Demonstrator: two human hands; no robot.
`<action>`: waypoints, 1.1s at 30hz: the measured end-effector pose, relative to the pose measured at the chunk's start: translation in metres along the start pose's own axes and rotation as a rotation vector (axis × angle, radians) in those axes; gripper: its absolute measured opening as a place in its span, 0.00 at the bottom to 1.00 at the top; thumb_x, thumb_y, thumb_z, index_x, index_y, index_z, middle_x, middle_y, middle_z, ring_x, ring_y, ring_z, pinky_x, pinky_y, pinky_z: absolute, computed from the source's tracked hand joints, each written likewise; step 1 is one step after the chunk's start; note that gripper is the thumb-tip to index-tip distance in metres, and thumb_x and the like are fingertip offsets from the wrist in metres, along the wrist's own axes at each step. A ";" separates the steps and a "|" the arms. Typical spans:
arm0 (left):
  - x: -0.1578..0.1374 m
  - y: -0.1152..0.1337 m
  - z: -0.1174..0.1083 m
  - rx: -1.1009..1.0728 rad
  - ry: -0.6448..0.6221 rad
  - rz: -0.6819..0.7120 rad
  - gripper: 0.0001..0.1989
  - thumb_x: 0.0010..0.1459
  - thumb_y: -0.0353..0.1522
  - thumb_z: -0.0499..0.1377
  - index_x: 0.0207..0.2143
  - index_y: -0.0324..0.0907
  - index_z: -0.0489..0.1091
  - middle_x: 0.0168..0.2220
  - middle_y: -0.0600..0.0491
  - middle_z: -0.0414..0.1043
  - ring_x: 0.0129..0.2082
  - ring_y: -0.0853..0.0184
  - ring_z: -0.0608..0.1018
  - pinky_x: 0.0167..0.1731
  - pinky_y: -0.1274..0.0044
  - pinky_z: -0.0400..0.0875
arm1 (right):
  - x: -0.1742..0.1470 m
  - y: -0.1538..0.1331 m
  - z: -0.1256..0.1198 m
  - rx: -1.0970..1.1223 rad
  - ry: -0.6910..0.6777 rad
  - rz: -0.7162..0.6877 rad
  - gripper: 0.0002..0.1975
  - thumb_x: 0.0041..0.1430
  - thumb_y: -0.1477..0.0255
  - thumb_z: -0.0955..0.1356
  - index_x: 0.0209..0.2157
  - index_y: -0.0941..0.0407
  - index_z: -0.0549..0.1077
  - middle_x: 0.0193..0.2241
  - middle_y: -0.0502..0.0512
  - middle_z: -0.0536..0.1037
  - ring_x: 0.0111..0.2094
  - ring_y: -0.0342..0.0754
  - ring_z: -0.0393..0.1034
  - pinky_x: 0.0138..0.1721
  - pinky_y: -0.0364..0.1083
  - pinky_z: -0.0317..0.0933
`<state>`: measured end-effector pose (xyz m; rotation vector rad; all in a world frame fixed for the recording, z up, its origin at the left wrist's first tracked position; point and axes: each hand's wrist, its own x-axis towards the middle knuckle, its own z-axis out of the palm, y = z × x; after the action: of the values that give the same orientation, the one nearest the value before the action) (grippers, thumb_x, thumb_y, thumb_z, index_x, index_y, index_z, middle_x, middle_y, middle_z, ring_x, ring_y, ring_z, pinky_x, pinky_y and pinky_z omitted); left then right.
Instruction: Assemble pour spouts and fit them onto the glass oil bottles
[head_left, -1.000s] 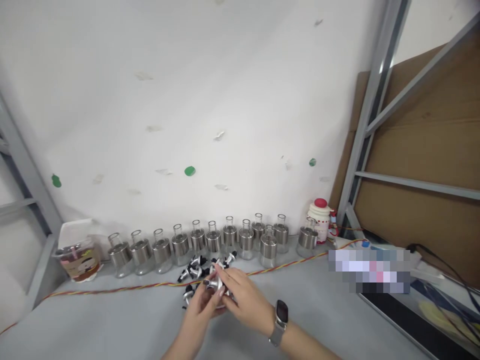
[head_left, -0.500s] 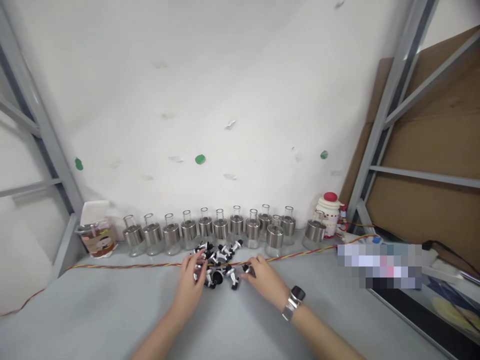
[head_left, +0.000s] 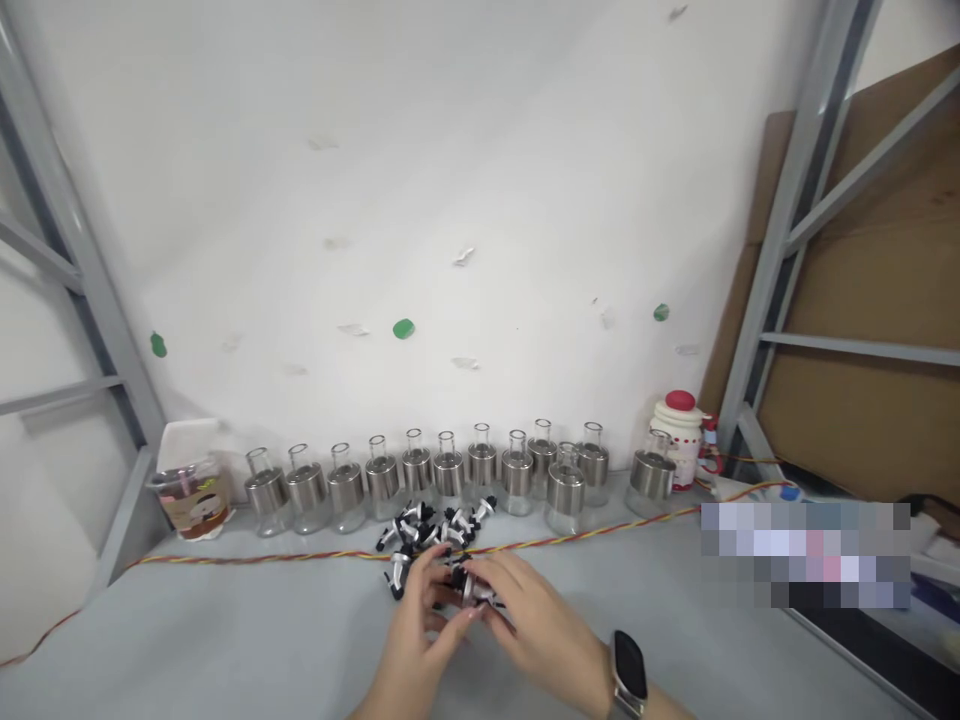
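Note:
My left hand [head_left: 416, 635] and my right hand [head_left: 532, 620] meet low in the middle of the view. Between their curled fingers is a silver and black bottle pour spout [head_left: 474, 590], partly covered. My right fingers close on its far right side; my left thumb and fingertips curve about its left side. Other black bits among my left fingers are hidden in part. Just beyond lies a loose pile of pour spouts [head_left: 420, 520], and one more spout [head_left: 399, 570] lies left of my left hand.
Glass bottles with steel sleeves [head_left: 346, 487] stand in a row along the wall. A twisted cable [head_left: 300, 557] crosses the table [head_left: 225, 640]. A cup [head_left: 196, 498] stands at left, a red-topped jar [head_left: 679, 430] at right, near a metal frame [head_left: 772, 260].
My right hand has moved left and nearer, and my left hand has moved right, so they now meet at a spout. The view has shifted slightly.

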<state>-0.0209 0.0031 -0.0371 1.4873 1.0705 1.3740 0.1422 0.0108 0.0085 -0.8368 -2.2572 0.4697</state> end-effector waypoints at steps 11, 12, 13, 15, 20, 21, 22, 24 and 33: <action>0.014 0.008 -0.008 -0.147 0.161 -0.193 0.23 0.41 0.42 0.63 0.37 0.38 0.66 0.30 0.50 0.72 0.31 0.60 0.76 0.19 0.75 0.72 | 0.015 0.104 -0.031 0.222 0.346 0.556 0.10 0.45 0.77 0.60 0.28 0.58 0.72 0.25 0.55 0.77 0.29 0.48 0.70 0.32 0.47 0.63; 0.014 0.008 -0.009 -0.144 0.162 -0.191 0.23 0.41 0.42 0.63 0.37 0.38 0.66 0.30 0.50 0.72 0.31 0.60 0.76 0.19 0.76 0.72 | 0.013 0.117 -0.033 0.200 0.385 0.587 0.11 0.44 0.77 0.60 0.28 0.58 0.72 0.24 0.54 0.77 0.28 0.48 0.70 0.31 0.47 0.62; 0.013 0.008 -0.009 -0.140 0.156 -0.190 0.23 0.41 0.42 0.63 0.37 0.38 0.66 0.30 0.50 0.72 0.30 0.60 0.76 0.18 0.76 0.72 | 0.012 0.127 -0.034 0.180 0.417 0.610 0.11 0.43 0.77 0.60 0.26 0.58 0.72 0.22 0.54 0.76 0.27 0.48 0.70 0.31 0.46 0.62; 0.013 0.007 -0.008 -0.130 0.133 -0.196 0.22 0.42 0.41 0.63 0.38 0.38 0.66 0.30 0.50 0.72 0.30 0.60 0.76 0.17 0.77 0.71 | 0.009 0.141 -0.033 0.136 0.472 0.648 0.10 0.42 0.76 0.60 0.25 0.58 0.72 0.20 0.53 0.76 0.25 0.48 0.70 0.29 0.46 0.61; 0.011 0.006 -0.007 -0.123 0.088 -0.209 0.22 0.42 0.42 0.62 0.37 0.38 0.67 0.31 0.50 0.72 0.31 0.59 0.76 0.18 0.77 0.70 | 0.005 0.153 -0.031 0.034 0.529 0.671 0.09 0.42 0.75 0.61 0.24 0.56 0.72 0.20 0.51 0.75 0.24 0.47 0.68 0.28 0.45 0.59; 0.011 0.006 -0.008 -0.118 0.083 -0.210 0.22 0.42 0.42 0.62 0.37 0.38 0.67 0.31 0.50 0.72 0.31 0.59 0.76 0.19 0.77 0.70 | 0.005 0.155 -0.032 0.023 0.529 0.665 0.09 0.42 0.75 0.61 0.24 0.56 0.72 0.20 0.51 0.75 0.24 0.47 0.68 0.28 0.45 0.59; 0.011 0.006 -0.008 -0.110 0.077 -0.211 0.22 0.42 0.42 0.62 0.37 0.38 0.67 0.31 0.50 0.72 0.32 0.60 0.76 0.19 0.77 0.70 | 0.005 0.157 -0.033 0.017 0.526 0.657 0.09 0.42 0.75 0.61 0.25 0.56 0.72 0.20 0.51 0.75 0.25 0.48 0.68 0.29 0.45 0.59; 0.011 0.007 -0.009 -0.090 0.066 -0.210 0.23 0.44 0.42 0.61 0.40 0.38 0.66 0.32 0.50 0.71 0.32 0.60 0.76 0.19 0.77 0.70 | 0.006 0.161 -0.037 0.018 0.518 0.638 0.09 0.43 0.76 0.61 0.26 0.56 0.71 0.22 0.52 0.75 0.27 0.48 0.69 0.32 0.46 0.60; 0.008 0.010 -0.010 -0.091 0.055 -0.162 0.21 0.53 0.45 0.51 0.42 0.40 0.66 0.36 0.49 0.70 0.30 0.64 0.74 0.21 0.76 0.71 | 0.018 0.085 -0.029 0.188 0.402 0.477 0.16 0.57 0.63 0.56 0.27 0.56 0.68 0.22 0.51 0.72 0.27 0.47 0.68 0.33 0.45 0.61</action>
<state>-0.0299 0.0082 -0.0249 1.2753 1.1224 1.3380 0.1895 0.0882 -0.0076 -1.2491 -1.6165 0.6502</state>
